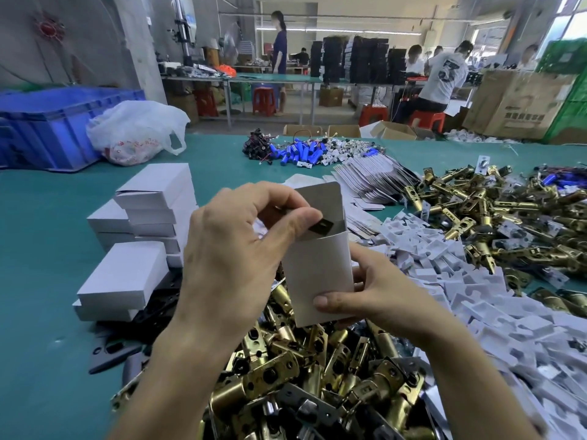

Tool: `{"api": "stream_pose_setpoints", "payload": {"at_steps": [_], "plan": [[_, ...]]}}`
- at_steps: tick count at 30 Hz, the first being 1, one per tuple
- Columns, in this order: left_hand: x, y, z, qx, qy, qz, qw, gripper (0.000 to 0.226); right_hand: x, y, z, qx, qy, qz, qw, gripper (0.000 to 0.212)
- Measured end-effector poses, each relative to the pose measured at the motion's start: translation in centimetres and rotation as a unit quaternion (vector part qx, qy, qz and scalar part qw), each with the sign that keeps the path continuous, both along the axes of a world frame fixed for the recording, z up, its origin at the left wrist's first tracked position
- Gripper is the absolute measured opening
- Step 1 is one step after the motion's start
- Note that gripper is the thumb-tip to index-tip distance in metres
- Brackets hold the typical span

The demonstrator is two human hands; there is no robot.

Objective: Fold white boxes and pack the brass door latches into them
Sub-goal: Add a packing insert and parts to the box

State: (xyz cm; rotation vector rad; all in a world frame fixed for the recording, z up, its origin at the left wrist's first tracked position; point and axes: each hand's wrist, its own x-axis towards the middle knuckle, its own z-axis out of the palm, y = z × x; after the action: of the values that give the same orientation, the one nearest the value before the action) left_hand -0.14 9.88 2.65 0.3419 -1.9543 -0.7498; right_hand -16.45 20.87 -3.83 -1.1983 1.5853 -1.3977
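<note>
Fingers of your left hand (235,249) pinch a dark plate (322,226) at the mouth of the white box (317,271), centre frame; your right hand (378,300) grips its base; tilted, the plate could snag the flap.

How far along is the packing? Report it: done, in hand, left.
Done: closed white cardboard boxes stacked on the green table. In hand: the right hand holds an open white box; the left hand pinches a dark metal plate at its mouth. Left: heaps of loose brass door latches, a fanned row of flat white box blanks.
</note>
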Motion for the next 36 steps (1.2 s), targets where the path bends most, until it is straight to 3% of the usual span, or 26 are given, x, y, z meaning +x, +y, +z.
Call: {"api": "stream_pose_setpoints", "payload": {"at_steps": [4,11,17,24,31,36], "plan": [[-0.3,-0.1,0.0,-0.042,0.03,0.023,0.998,0.008,0.2,-0.2,-0.1,0.002,0.011,0.013,1.0,0.051],[-1.2,-0.7,-0.9,0.016,0.055,0.048,0.997,0.006,0.7,-0.3,0.1,-0.002,0.014,0.056,0.998,0.05],[-1.9,-1.4,-2.0,0.097,0.031,0.096,0.99,0.02,1.3,-0.4,0.2,-0.001,0.009,0.038,0.999,0.045],[-2.7,-1.5,-2.5,0.163,0.091,0.086,0.979,0.02,1.4,-0.4,0.3,-0.002,0.01,0.043,0.999,0.045],[-2.6,-1.2,-2.7,0.097,0.087,0.071,0.989,0.019,1.3,-0.3,0.3,-0.008,0.019,0.052,0.998,0.045],[-2.5,-1.8,-3.1,0.145,0.031,0.048,0.988,0.01,1.1,-0.5,-0.1,-0.011,0.021,0.039,0.999,0.048]]}}
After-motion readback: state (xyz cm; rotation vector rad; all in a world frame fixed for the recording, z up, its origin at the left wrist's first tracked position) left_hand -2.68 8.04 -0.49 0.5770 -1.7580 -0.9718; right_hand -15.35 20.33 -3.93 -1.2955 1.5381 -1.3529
